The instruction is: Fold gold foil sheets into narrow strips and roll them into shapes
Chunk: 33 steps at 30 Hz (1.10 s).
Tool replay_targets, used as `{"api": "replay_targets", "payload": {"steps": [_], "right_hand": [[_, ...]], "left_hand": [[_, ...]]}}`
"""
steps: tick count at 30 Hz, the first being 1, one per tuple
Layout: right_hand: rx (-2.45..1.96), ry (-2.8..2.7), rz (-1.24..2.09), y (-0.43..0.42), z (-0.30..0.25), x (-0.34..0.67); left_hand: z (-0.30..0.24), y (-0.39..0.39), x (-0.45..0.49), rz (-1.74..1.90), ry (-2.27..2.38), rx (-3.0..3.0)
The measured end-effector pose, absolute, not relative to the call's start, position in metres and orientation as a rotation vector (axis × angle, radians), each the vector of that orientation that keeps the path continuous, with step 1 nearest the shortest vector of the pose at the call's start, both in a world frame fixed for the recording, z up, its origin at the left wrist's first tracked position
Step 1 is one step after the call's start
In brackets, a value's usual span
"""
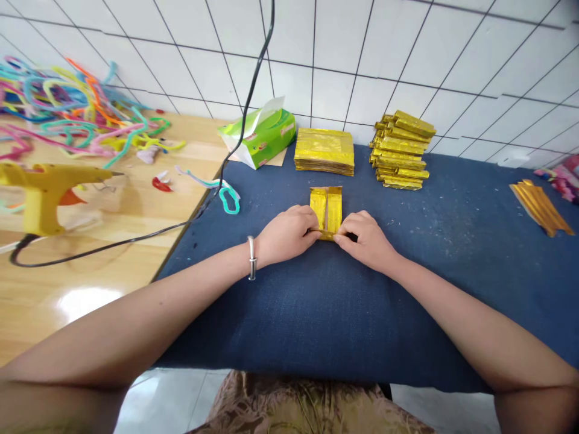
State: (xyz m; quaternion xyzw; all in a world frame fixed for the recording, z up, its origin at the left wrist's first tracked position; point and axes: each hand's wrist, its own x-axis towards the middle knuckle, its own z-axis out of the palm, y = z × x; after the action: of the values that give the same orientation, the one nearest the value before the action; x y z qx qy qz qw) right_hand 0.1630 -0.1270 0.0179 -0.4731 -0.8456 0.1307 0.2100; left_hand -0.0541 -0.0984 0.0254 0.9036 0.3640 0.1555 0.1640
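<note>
A folded sheet of gold foil paper (326,208) lies on the dark blue cloth (316,313) in the middle of the view. My left hand (286,234) pinches its near left corner, fingers curled. My right hand (365,238) pinches the near right corner the same way. Both side flaps of the sheet are folded inward toward a centre line. A silver bangle (251,258) is on my left wrist.
Behind the sheet sit a flat stack of gold sheets (324,150) and a pile of folded gold pieces (401,149). A green tissue pack (259,136), a black cable (190,220), a yellow glue gun (43,190) and coloured pipe cleaners (76,111) lie left. Gold strips (540,208) lie right.
</note>
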Motion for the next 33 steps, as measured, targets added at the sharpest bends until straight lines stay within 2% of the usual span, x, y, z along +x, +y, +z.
{"api": "replay_targets", "payload": {"steps": [10,33], "right_hand": [[-1.454,-2.296,0.35,-0.125,0.0159,0.1589],[-1.548,-2.329,0.364,-0.1204,0.0162,0.1583]], "left_hand": [[0.0281,-0.094,-0.0548,0.502,0.982,2.506],[0.0267,-0.095,-0.0545,0.372,1.01,2.735]]}}
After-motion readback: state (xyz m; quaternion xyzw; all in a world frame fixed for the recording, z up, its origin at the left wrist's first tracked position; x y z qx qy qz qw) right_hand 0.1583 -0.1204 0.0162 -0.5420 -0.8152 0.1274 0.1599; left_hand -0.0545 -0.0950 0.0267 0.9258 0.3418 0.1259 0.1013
